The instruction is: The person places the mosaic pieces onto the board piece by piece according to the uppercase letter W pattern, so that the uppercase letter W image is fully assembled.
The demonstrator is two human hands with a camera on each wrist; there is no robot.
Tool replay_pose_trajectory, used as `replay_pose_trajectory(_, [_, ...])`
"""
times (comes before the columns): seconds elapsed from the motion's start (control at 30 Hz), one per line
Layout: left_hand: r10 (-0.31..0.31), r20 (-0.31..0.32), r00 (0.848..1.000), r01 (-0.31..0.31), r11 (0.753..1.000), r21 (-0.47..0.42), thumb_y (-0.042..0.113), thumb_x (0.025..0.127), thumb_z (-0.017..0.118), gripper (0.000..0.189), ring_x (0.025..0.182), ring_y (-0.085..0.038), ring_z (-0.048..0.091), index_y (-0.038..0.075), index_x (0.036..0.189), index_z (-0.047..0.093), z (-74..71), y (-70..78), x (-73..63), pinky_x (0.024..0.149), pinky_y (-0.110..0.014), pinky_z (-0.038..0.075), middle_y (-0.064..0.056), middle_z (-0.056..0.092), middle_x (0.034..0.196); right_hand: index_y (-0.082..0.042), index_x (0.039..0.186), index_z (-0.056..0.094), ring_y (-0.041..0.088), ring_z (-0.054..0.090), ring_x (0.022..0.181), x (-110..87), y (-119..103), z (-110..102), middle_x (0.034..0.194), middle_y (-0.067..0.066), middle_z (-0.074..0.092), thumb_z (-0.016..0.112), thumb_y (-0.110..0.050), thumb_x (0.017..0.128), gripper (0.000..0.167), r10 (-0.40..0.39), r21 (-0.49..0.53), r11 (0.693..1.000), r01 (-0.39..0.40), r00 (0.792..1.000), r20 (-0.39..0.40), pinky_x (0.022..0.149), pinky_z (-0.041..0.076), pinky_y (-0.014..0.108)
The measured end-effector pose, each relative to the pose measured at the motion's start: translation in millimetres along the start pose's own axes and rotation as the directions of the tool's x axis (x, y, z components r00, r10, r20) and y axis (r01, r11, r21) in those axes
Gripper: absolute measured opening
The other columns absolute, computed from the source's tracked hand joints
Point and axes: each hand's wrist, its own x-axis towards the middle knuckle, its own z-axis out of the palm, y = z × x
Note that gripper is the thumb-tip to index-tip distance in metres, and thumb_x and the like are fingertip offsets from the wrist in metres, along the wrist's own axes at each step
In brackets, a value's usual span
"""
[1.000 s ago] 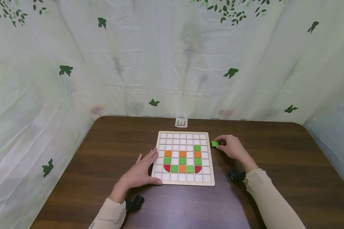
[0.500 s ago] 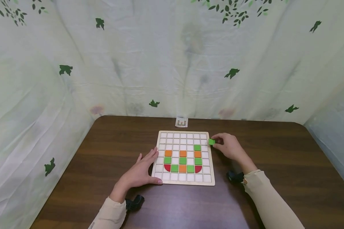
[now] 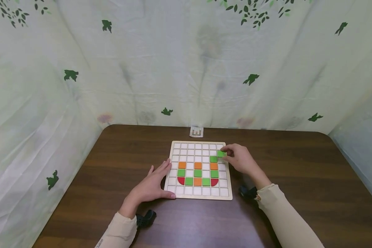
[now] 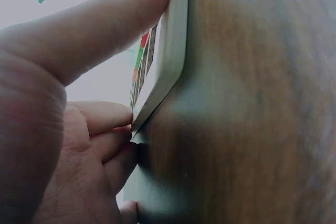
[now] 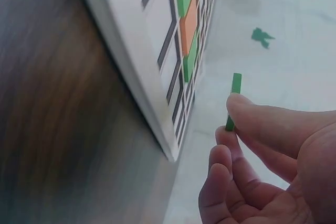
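A square board (image 3: 188, 190) with a pale rim and white grid cells lies on the table. Green, orange and red tiles fill several of its cells, the red ones rounded at a corner. My left hand (image 3: 148, 187) rests against the board's near left corner, fingers extended along the left edge and thumb at the front edge. Between thumb and fingertips my right hand (image 3: 241, 160) pinches a green square tile (image 3: 221, 154). That tile (image 5: 237, 83) is seen edge-on in the right wrist view, held apart from the board, above its upper right part.
A small printed card (image 3: 196, 132) with a grid pattern stands at the table's back edge, against a pale curtain (image 3: 136, 69) with leaf prints. The brown wooden table (image 3: 297, 162) extends on both sides of the board.
My right hand has moved left with the green tile, from beside the board's right edge to over its upper right cells. The left hand has stayed in place.
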Motion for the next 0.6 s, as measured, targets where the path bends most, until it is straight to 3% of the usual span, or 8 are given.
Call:
replay_pose_trajectory(0.27, [0.009, -0.009, 1.0, -0.009, 1.0, 0.008, 0.047, 0.074, 0.088, 0.115, 0.154, -0.029, 0.014, 0.0, 0.158, 0.025, 1.7, -0.5, 0.7, 0.119, -0.062, 0.001, -0.011, 0.014, 0.167, -0.004, 0.122, 0.072, 0.026, 0.062, 0.099, 2.7, -12.6, 12.5, 0.115, 0.01, 0.069, 0.072, -0.009, 0.093, 0.029, -0.014, 0.032, 0.999, 0.013, 1.0, 0.026, 0.082, 0.055, 0.041])
replay_pose_trajectory(0.6, [0.021, -0.014, 1.0, -0.021, 1.0, 0.015, 0.046, 0.074, 0.088, 0.115, 0.154, -0.029, 0.013, -0.001, 0.158, 0.024, 3.7, -2.7, -0.1, 0.119, -0.062, 0.0, -0.011, 0.013, 0.168, -0.003, 0.118, 0.073, 0.025, 0.064, 0.098, 9.2, -26.4, 31.0, 0.113, 0.009, 0.071, 0.073, -0.01, 0.092, 0.027, -0.071, 0.057, 0.996, 0.069, 0.997, 0.031, 0.085, 0.055, 0.041])
